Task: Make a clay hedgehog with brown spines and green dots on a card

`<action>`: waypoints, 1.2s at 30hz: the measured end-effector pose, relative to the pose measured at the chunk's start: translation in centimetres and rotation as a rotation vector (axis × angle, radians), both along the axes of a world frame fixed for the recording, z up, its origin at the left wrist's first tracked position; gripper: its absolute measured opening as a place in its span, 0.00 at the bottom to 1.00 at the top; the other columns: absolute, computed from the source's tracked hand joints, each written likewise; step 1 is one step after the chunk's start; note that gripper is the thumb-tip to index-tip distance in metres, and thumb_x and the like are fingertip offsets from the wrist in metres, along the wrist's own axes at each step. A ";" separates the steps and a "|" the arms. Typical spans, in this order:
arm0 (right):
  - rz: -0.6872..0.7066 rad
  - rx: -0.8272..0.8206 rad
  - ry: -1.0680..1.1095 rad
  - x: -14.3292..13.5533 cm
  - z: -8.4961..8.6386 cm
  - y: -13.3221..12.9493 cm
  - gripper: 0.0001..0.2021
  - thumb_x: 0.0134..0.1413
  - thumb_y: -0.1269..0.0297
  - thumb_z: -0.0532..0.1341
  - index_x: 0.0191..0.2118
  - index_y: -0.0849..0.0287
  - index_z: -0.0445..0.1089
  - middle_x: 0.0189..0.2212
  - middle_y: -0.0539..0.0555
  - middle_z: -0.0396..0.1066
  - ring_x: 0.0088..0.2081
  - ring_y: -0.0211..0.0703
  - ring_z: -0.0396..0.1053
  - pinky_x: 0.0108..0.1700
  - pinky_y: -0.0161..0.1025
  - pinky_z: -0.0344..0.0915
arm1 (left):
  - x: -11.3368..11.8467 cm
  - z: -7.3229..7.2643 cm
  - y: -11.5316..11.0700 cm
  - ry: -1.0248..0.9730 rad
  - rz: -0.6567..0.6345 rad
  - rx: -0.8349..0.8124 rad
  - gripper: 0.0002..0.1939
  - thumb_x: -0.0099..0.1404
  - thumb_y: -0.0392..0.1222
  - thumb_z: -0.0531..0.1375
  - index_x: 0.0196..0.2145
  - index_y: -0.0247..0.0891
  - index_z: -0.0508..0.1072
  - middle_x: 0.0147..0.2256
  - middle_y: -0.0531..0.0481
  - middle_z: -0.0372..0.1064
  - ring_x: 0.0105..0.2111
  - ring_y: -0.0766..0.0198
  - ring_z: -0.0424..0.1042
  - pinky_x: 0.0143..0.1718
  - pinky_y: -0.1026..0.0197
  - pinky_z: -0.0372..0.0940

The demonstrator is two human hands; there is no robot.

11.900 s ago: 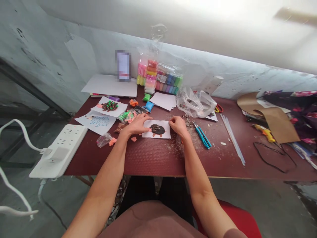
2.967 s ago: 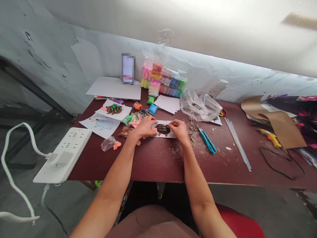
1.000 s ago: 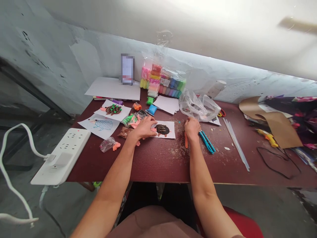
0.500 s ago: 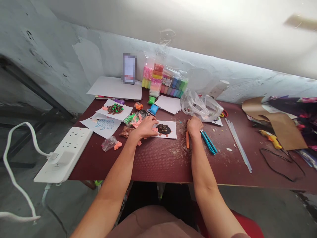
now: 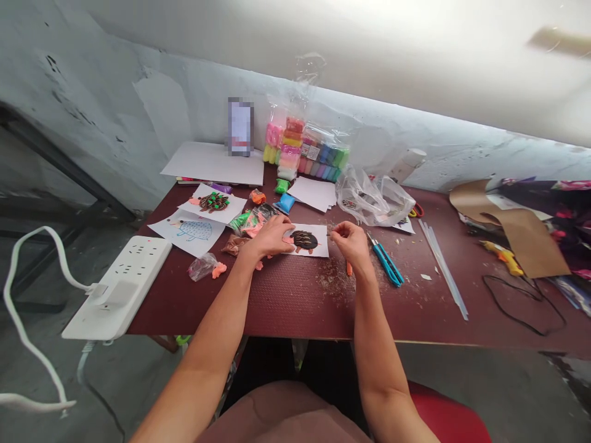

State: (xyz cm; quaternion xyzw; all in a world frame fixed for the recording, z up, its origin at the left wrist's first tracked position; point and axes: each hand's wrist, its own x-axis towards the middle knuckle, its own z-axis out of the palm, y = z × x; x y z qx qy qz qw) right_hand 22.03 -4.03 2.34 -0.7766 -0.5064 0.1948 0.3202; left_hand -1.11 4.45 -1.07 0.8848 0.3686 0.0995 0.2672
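My left hand (image 5: 273,236) lies over the left end of a small white card (image 5: 322,246), its thumb and fingers apart and touching the card. On that card sits a hedgehog figure (image 5: 305,240) with a black body, brown slivers on its back and a pink face partly behind my fingertips. Just right of the card, my right hand (image 5: 351,245) is closed in a pinch; a tiny dark bit seems to show at the fingertips, too small to name. Under the right wrist an orange tool (image 5: 349,269) is partly hidden. Blue-handled pliers (image 5: 388,264) lie beside that hand.
Brown crumbs (image 5: 339,283) are scattered below the card. Clay packets (image 5: 261,218) lie behind my left hand, near another hedgehog card (image 5: 231,209). A clear plastic bag (image 5: 373,200), glue sticks (image 5: 443,271) and a yellow glue gun (image 5: 503,257) are to the right; a power strip (image 5: 122,283) is left.
My right hand has risen from beside the orange tool and moved left toward the card, fingertips now pinched together. The left hand and the card have stayed in place.
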 end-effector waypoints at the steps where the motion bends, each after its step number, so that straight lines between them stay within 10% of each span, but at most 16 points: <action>1: 0.030 0.021 0.087 -0.5 -0.4 -0.4 0.07 0.49 0.66 0.62 0.34 0.59 0.77 0.30 0.52 0.79 0.32 0.42 0.73 0.38 0.37 0.65 | 0.0 0.0 0.0 -0.003 0.003 -0.001 0.26 0.58 0.45 0.66 0.54 0.40 0.77 0.57 0.41 0.67 0.60 0.45 0.65 0.64 0.49 0.61; 36: 0.106 -0.371 -0.317 -6.3 0.7 -1.5 0.13 0.65 0.68 0.59 0.40 0.61 0.83 0.36 0.60 0.83 0.36 0.46 0.75 0.35 0.37 0.54 | -0.1 0.6 -0.3 0.000 0.003 -0.010 0.25 0.59 0.46 0.65 0.55 0.41 0.77 0.57 0.42 0.66 0.60 0.45 0.64 0.65 0.49 0.60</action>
